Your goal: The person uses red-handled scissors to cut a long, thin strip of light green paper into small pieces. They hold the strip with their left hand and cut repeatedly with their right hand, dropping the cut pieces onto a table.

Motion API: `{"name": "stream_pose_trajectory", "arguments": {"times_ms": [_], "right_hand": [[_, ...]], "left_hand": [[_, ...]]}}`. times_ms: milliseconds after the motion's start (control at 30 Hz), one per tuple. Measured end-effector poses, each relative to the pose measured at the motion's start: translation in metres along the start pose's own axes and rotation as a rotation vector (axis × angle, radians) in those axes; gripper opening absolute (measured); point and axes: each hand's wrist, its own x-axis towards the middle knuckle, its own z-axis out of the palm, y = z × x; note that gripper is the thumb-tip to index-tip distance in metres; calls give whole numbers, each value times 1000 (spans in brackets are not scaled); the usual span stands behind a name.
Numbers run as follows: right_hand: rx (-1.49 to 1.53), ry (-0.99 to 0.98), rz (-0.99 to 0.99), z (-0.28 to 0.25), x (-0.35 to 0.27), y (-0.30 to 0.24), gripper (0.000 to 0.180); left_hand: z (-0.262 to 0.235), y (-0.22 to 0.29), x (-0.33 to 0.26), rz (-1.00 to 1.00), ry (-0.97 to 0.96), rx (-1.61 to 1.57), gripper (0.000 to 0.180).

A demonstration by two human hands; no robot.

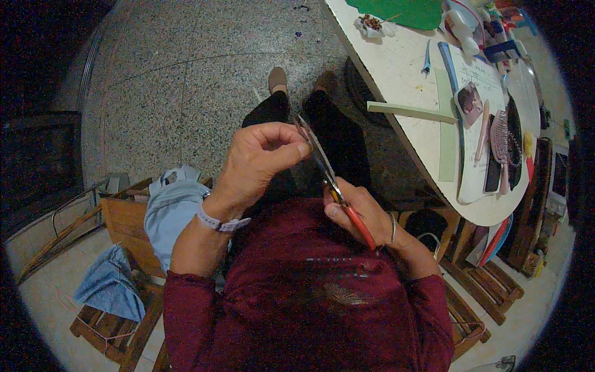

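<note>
In front of my dark red shirt, my right hand (367, 214) is wrapped round the red handle of a pair of snips (323, 162). Their long, narrow metal blades point up and to the left, slightly parted near the tips. Close beside the blade tips is my left hand (263, 152), its thumb and index finger pinched together. Whatever those fingertips hold is too small and dark to name. A pale band circles my left wrist.
At the right, a white table (403, 74) carries a pale green strip (409, 111) jutting past its edge, a hairbrush (500, 136), papers, a green mat (403, 13) and a white bottle (463, 30). Wooden seats flank me; blue cloth (111, 282) lies on one at left.
</note>
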Motion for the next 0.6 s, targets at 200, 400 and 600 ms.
{"name": "stream_pose_trajectory", "arguments": {"times_ms": [200, 400, 600], "right_hand": [[-31, -13, 7, -1, 0, -4, 29], [-18, 3, 20, 1, 0, -2, 29], [31, 23, 55, 4, 2, -7, 27]], "left_hand": [[-8, 7, 1, -8, -54, 65, 8], [0, 13, -3, -43, 24, -98, 13], [18, -14, -10, 57, 92, -329, 15]]}}
